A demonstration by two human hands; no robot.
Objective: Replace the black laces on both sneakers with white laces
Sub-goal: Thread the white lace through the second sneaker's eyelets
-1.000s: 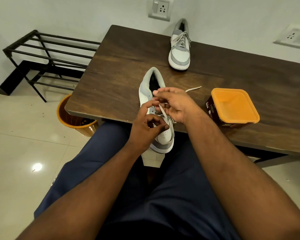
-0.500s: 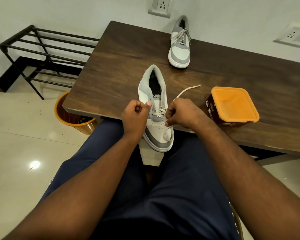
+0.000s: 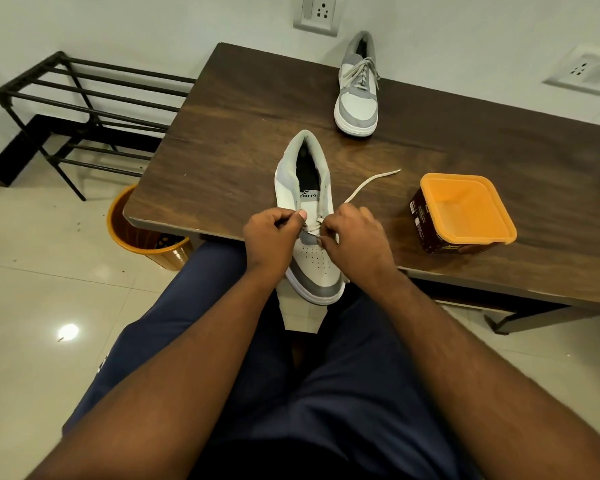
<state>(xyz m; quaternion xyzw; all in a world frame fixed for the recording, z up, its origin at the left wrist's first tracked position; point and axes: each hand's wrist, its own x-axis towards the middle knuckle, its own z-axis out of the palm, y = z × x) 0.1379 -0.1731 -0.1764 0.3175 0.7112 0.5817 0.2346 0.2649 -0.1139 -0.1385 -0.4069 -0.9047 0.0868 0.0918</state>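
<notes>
A white and grey sneaker [image 3: 309, 188] lies at the table's front edge, toe hanging over it toward me. A white lace [image 3: 368, 183] runs through its lowest eyelets, one end trailing right across the table. My left hand [image 3: 272, 233] is curled at the sneaker's left side and pinches the lace's left end. My right hand [image 3: 352, 237] is curled at the right side and pinches the other strand near the eyelets. A second sneaker [image 3: 358, 91] with white laces fully threaded stands at the table's far edge.
The dark wooden table [image 3: 239, 133] also carries a brown tub with an orange lid [image 3: 461, 213] to the right. An orange bin [image 3: 142, 233] stands on the floor under the table's left corner. A black metal rack [image 3: 84, 109] is against the wall at left.
Both hands came apart from above the tongue and dropped to the lowest eyelets, one on each side. The lace is now drawn tighter across the sneaker.
</notes>
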